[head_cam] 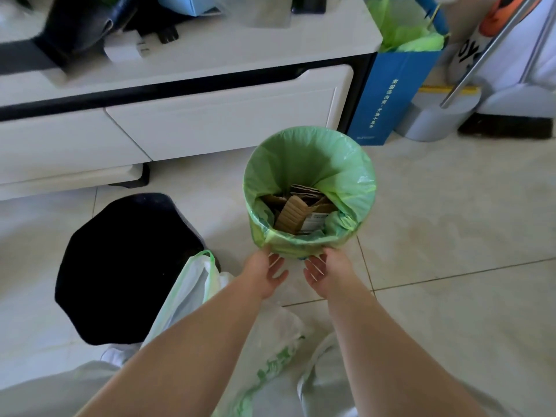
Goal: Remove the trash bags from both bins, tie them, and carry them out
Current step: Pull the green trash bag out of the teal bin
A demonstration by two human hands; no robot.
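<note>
Green bag (310, 164) lines the round bin on the floor, centre frame, with cardboard (293, 213) inside. Bin wall is hidden under the bag's overhang. Left hand (266, 270) and right hand (323, 270) are at the near hem, fingers loosely spread, touching it, gripping nothing. Black bin (126, 266) on the left, inside unreadable. White bag (192, 290) is partly behind the forearms. Cabinet (210, 115) behind.

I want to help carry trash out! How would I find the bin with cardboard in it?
Find the white cabinet with drawers; a blue paper bag stands at its right end. On the floor in front of that corner is a round bin with cardboard scraps inside. Only it has a light green liner; the neighbouring bin is black.
</note>
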